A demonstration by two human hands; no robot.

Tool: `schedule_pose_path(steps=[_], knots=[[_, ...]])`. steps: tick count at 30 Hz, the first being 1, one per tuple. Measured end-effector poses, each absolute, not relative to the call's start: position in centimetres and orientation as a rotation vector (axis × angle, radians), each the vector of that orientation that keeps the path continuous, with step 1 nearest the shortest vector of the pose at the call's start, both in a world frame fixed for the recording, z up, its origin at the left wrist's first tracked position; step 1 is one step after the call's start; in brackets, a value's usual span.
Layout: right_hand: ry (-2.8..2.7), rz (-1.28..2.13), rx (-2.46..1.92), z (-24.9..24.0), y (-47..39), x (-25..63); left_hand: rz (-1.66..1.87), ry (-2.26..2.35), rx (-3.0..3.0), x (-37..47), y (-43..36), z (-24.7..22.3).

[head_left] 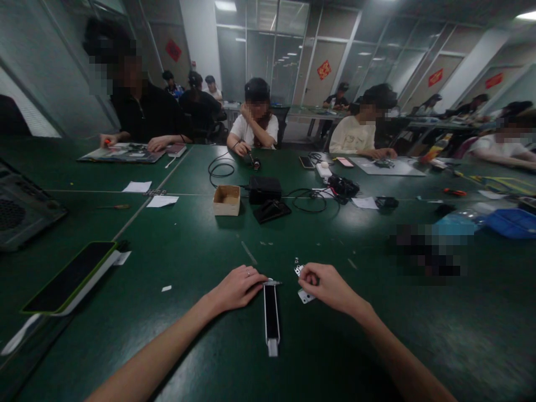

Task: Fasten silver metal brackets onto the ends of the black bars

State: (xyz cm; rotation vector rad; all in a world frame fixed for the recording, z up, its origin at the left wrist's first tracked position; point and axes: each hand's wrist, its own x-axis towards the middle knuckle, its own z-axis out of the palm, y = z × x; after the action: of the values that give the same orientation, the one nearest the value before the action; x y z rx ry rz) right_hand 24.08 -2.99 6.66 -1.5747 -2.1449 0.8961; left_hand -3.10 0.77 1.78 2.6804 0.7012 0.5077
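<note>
A narrow black device with a white edge [272, 312] lies on the green table, a pale block at its near end. My left hand [240, 286] rests at its far end, fingers closed by a thin silvery piece [273, 283]; what the fingertips hold is too small to name. To the right, my right hand [324, 286] has its fingers curled together over small metal parts [297, 269]. A white plate with dark holes [306, 296] lies just under that hand. Whatever is between the right fingertips is hidden.
An open cardboard box [226, 201] and a black box [265, 190] stand ahead. A green-edged black device [71, 277] lies left, near a computer case [25, 209]. Blue trays [513, 223] are at the right. Several people sit across the table.
</note>
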Motion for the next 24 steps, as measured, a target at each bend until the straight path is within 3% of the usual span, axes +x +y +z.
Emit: schedule_pose_path(steps=[24], knots=[[-2.193,0.958,-1.494,4.2,-2.3,20.8,0.521,0.703,2.68,-3.2,0.8,1.7]])
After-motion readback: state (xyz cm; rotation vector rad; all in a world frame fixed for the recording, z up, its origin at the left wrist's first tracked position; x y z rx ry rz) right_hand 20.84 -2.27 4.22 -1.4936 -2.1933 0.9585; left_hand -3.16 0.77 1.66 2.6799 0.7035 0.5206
